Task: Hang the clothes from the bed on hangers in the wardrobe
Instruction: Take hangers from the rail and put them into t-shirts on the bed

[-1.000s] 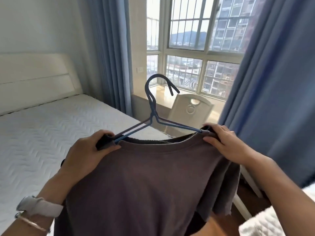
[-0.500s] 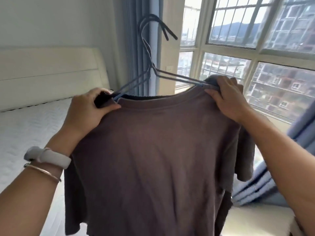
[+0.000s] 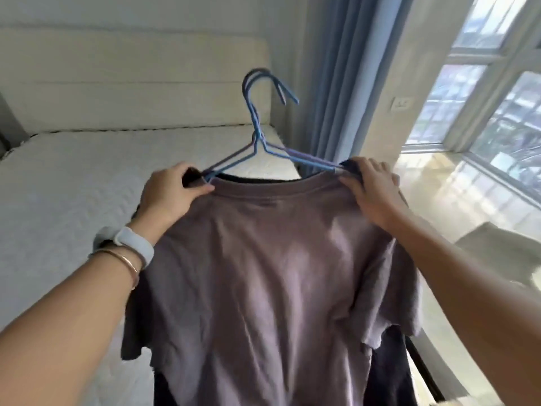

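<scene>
Left hand: The left hand [image 3: 169, 191] holds one shoulder of the T-shirt [image 3: 272, 273]. Its thumb lies on the front, and its fingers curl round the cloth and the wire inside.
Right hand: The right hand [image 3: 371, 191] holds the other shoulder the same way, with its fingers bent over the top edge.
T-shirt: It is brown-purple with short sleeves. It is held up in the air between the two hands and hangs flat, facing the person.
Hangers: The blue wire hangers [image 3: 255, 127] look like two, because two hooks stand close together. The hooks stick up out of the neck hole. The wire arms run down into the shoulders, under the hands.
Dark cloth: A dark piece of clothing [image 3: 389, 373] hangs behind the T-shirt. It peeks out at the neck and low on the right.
Bed: The bed [image 3: 73, 186] is white and lies behind the T-shirt, with a cream headboard [image 3: 131, 83].
Wrist: A white watch [image 3: 134, 247] and a thin gold bangle [image 3: 123, 257] sit on the left wrist.
Right side: A blue curtain [image 3: 345, 68] hangs beside a bright window [image 3: 497, 98].
</scene>
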{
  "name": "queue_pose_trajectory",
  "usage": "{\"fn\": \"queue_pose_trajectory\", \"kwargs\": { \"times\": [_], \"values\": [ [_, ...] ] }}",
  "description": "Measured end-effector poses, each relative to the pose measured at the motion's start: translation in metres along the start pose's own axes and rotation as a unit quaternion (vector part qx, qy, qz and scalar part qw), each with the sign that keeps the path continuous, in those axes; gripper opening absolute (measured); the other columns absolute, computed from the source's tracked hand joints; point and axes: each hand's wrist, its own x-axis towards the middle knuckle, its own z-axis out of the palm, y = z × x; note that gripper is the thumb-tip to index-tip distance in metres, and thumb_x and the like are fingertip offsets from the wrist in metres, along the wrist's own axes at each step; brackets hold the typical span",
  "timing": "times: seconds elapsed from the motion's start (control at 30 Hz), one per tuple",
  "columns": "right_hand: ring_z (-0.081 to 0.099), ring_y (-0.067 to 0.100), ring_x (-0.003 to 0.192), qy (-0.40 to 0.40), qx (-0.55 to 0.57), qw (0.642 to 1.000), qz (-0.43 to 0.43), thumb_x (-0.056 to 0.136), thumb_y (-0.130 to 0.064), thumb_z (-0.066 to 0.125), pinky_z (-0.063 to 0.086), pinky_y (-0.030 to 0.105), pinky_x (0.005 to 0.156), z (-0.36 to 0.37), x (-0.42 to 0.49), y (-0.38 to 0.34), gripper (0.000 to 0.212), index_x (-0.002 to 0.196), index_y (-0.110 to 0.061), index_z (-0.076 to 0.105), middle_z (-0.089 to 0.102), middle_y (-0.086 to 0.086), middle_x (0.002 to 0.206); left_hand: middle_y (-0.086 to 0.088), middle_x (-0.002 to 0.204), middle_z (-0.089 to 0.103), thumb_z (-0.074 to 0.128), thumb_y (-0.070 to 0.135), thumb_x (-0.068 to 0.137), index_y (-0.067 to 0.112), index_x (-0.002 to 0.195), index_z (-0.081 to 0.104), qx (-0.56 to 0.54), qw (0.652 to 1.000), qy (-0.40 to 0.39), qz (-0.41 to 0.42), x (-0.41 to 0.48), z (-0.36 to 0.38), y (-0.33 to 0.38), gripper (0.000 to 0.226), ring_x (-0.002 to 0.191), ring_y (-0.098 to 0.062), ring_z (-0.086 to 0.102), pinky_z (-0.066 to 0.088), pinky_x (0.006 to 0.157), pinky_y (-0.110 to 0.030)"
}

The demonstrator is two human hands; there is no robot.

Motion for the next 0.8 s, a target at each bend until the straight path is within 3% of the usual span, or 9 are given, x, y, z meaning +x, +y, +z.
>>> {"fn": "queue_pose_trajectory", "kwargs": {
  "times": [0.13,0.3,0.37,0.47,0.57,0.67,0.8],
  "values": [
    [0.046,0.032,0.118,-0.098,0.013,0.995,0.015,0.090,-0.036,0.051,0.033,0.038,0.096,0.101,0.032,0.029,0.038,0.123,-0.016,0.052,0.057,0.011,0.124,-0.017,0.103,0.066,0.063,0.048,0.077,0.016,0.105,0.064,0.159,0.983,-0.061,-0.063,0.024,0.073,-0.042,0.042,0.114,-0.034,0.041,0.033,0.088,-0.039],
    [0.046,0.032,0.106,-0.172,-0.067,0.982,0.046,0.085,-0.055,0.049,0.033,0.039,0.088,0.226,0.056,0.064,0.040,0.107,-0.023,0.060,0.068,0.012,0.101,-0.017,0.107,0.067,0.067,0.031,0.079,0.008,0.100,0.064,0.115,0.977,-0.103,-0.148,0.046,0.176,-0.106,0.032,0.099,-0.037,0.060,0.048,0.080,-0.039],
    [0.044,0.033,0.106,-0.173,-0.104,0.976,0.077,0.085,-0.056,0.047,0.032,0.040,0.086,0.266,0.060,0.071,0.041,0.102,-0.021,0.061,0.067,0.013,0.098,-0.018,0.113,0.064,0.063,0.023,0.083,0.006,0.105,0.062,0.082,0.978,-0.098,-0.166,0.052,0.215,-0.128,0.028,0.103,-0.037,0.059,0.049,0.086,-0.040],
    [0.050,0.037,0.111,-0.193,-0.042,0.974,0.106,0.091,-0.036,0.048,0.039,0.039,0.086,0.323,0.062,0.074,0.034,0.113,-0.010,0.055,0.062,0.019,0.116,-0.019,0.133,0.049,0.055,0.013,0.088,0.005,0.126,0.050,0.047,0.978,-0.127,-0.156,0.063,0.268,-0.155,0.039,0.121,-0.035,0.048,0.038,0.104,-0.038],
    [0.046,0.037,0.123,-0.263,0.031,0.960,0.089,0.087,-0.011,0.050,0.040,0.040,0.100,0.370,0.041,0.072,0.050,0.136,-0.008,0.038,0.046,0.019,0.136,-0.016,0.142,0.042,0.053,0.016,0.089,0.005,0.135,0.042,0.077,0.964,-0.216,-0.134,0.048,0.300,-0.177,0.048,0.130,-0.030,0.041,0.030,0.111,-0.033],
    [0.046,0.035,0.125,-0.342,0.035,0.934,0.095,0.089,-0.009,0.048,0.038,0.035,0.101,0.390,-0.001,0.066,0.047,0.135,-0.005,0.042,0.050,0.022,0.135,-0.014,0.133,0.054,0.051,0.016,0.091,0.005,0.126,0.052,0.073,0.952,-0.262,-0.140,-0.003,0.298,-0.198,0.037,0.124,-0.026,0.049,0.032,0.100,-0.025],
    [0.057,0.031,0.115,-0.451,0.043,0.887,0.089,0.091,-0.024,0.043,0.041,0.029,0.091,0.377,-0.081,0.056,0.045,0.133,-0.009,0.046,0.064,0.019,0.120,-0.011,0.113,0.069,0.052,0.014,0.090,0.007,0.111,0.064,-0.009,0.921,-0.318,-0.224,-0.110,0.257,-0.226,0.025,0.105,-0.019,0.063,0.040,0.079,-0.014]
  ]
}}
